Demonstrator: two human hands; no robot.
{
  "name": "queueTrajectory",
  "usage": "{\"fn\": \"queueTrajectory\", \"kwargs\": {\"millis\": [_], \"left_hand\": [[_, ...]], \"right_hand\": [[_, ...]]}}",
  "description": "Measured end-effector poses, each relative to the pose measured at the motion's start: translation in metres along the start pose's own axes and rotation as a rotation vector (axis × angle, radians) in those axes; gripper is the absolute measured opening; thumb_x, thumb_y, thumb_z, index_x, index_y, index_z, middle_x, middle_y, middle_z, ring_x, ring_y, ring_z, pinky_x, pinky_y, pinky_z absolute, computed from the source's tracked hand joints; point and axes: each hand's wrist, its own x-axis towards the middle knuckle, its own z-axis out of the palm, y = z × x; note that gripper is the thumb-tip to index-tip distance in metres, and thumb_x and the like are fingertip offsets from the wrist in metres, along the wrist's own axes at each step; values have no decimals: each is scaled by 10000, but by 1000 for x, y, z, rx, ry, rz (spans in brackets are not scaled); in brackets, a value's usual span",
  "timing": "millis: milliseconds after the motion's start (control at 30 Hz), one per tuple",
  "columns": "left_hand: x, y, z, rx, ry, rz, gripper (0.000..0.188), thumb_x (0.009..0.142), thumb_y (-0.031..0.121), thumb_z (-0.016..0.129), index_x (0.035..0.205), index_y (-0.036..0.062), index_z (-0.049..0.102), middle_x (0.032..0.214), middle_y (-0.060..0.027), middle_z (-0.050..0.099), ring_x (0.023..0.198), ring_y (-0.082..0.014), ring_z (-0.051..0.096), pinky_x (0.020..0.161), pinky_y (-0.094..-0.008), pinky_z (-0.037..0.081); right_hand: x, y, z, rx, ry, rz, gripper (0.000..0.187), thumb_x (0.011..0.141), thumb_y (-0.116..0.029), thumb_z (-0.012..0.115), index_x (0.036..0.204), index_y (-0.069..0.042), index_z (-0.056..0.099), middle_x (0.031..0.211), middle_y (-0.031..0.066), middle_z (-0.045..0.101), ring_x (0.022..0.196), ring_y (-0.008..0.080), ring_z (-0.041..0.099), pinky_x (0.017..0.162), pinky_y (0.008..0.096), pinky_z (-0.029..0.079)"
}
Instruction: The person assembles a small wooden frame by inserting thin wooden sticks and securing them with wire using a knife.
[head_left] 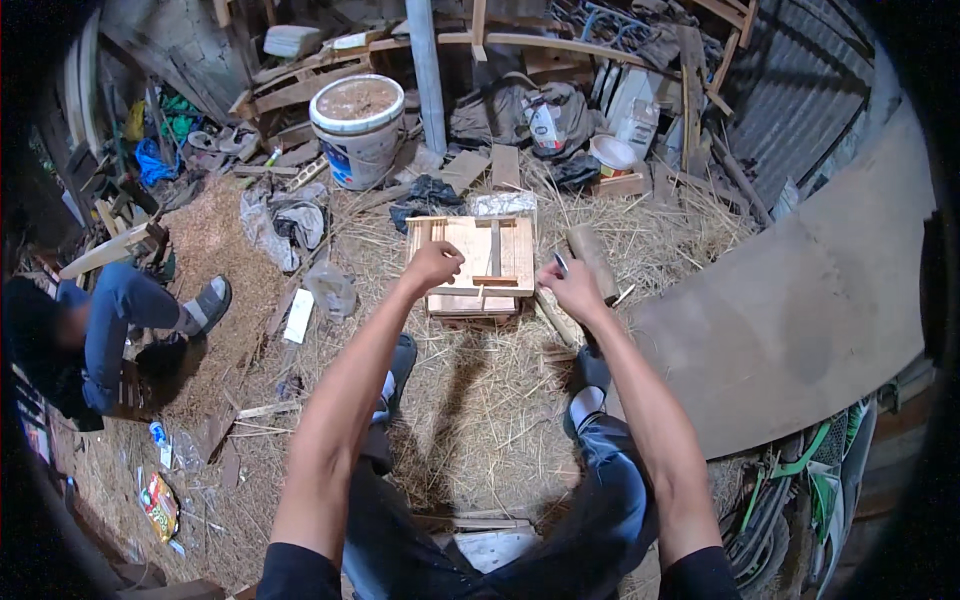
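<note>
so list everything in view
boards: several, pale, between the hands
blade: 1, grey, on the boards
pen-like tool: 1, dark, in right hand
log: 1, brown, right of boards
bucket: 1, white, upper left
post: 1, pale blue-grey, top
sheet: 1, grey-brown, right
bike: 1, green, lower right
straw: uncounted, tan, floor
litter: uncounted, mixed, left
seated person: 1, blue trousers, left
left hand: 1, bare, over boards
right hand: 1, bare, beside boards
legs: 2, dark blue, bottom

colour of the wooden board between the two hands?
Pale yellowish tan: the wooden board shows best in the head view.
</note>
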Motion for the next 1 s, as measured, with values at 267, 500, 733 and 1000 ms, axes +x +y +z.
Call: {"fn": "queueTrajectory", "kwargs": {"millis": [267,500,733,1000], "left_hand": [[75,-43,84,338,192,-4,345,763,275,622,960,-8,614,893,-248,640,864,-345,633,800,-397,497],[95,-48,115,571,355,-40,435,725,339,656,911,-44,570,860,-257,628,817,-384,629,709,-464,506],[64,-2,105,392,343,-57,406,705,328,594,866,-41,637,860,-268,637,820,-386,636,749,-433,503],[-41,74,29,151,148,308,340,739,221,588,952,-43,605,850,-205,648,782,-314,643,757,-374,490]], "right_hand": [[44,43,58,331,9,176,121,772,-110,650,823,-2,669,789,75,670,767,141,613,718,265,464],[55,54,57,295,25,238,181,724,-215,671,774,-43,696,759,114,671,745,210,638,705,321,476],[45,27,13,423,84,172,218,759,-221,669,813,-10,679,710,76,643,687,135,587,634,285,448],[-24,-82,-67,587,160,-34,209,828,-233,651,907,-40,652,717,-31,553,588,54,436,526,238,337]]}}
